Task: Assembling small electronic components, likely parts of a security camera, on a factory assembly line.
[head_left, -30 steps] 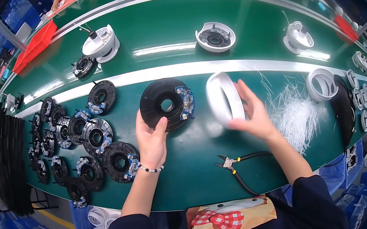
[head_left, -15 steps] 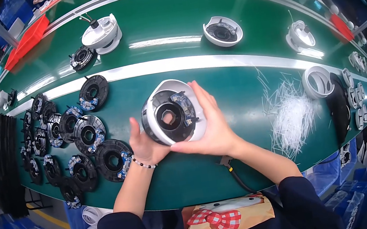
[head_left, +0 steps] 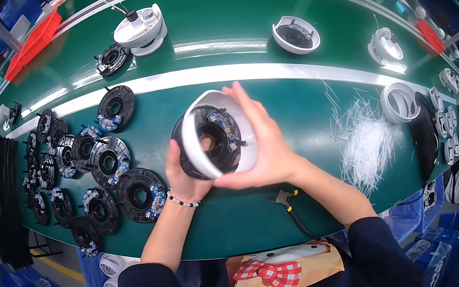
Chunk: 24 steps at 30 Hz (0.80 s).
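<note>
Between my hands, above the mat, is a white round plastic housing (head_left: 200, 151) with a high curved rim. A black disc (head_left: 216, 156) with a central hole and blue circuit boards sits in it, its edge sticking out on the left. My left hand (head_left: 184, 180) supports the disc's left underside, thumb up; skin shows through the hole. My right hand (head_left: 269, 149) wraps the housing's right side, fingers up along the rim and thumb under its near edge. Below my right wrist, yellow-and-black handled cutters (head_left: 285, 197) lie on the mat.
Several similar black discs (head_left: 107, 161) cover the left of the green table. At right lie a heap of white strips (head_left: 366, 147) and a white ring housing (head_left: 398, 101). On the far belt stand a white assembly (head_left: 141, 30) and a housing with a disc (head_left: 296, 34).
The housing has tilted, showing more of its white inner wall at right, and the disc's edge sticks out more at left. The cutters now show more fully. The parts on the far belt shifted right.
</note>
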Motion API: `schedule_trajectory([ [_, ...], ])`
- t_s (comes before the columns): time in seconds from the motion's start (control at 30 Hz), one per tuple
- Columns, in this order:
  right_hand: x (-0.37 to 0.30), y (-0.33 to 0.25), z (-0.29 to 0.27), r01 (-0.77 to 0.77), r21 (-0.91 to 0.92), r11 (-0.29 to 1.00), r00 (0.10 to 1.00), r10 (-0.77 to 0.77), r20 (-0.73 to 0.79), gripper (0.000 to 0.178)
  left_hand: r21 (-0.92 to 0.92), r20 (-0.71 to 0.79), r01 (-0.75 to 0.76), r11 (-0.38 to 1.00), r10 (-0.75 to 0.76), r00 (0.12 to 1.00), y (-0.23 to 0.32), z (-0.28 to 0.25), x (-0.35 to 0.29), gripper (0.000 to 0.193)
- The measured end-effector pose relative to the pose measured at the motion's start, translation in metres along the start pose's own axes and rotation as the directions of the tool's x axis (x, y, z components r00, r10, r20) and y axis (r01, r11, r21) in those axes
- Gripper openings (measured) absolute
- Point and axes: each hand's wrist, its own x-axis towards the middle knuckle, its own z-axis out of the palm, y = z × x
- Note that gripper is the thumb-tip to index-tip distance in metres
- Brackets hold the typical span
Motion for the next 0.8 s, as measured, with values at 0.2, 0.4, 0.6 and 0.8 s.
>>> schedule_trajectory([
  [0.2,-0.006,-0.013,0.017,-0.265,-0.018,0.964,0.964,0.264,-0.024,0.115,0.137,0.040,-0.012,0.991,0.006,0.999,-0.003,-0.001,-0.002,0.095],
  [0.4,0.002,-0.014,0.030,-0.217,-0.198,0.956,0.976,0.218,-0.017,0.114,0.146,0.105,-0.011,0.989,-0.004,0.994,-0.003,-0.012,-0.003,0.096],
  [0.6,0.006,-0.015,0.033,-0.245,-0.267,0.932,0.966,0.258,0.016,0.109,0.104,0.053,0.014,0.994,-0.019,0.998,-0.001,-0.019,-0.006,0.093],
  [0.8,0.000,-0.014,0.046,-0.267,-0.292,0.918,0.963,0.268,-0.037,0.113,0.172,0.026,0.007,0.985,-0.012,1.000,0.002,-0.019,-0.010,0.092],
])
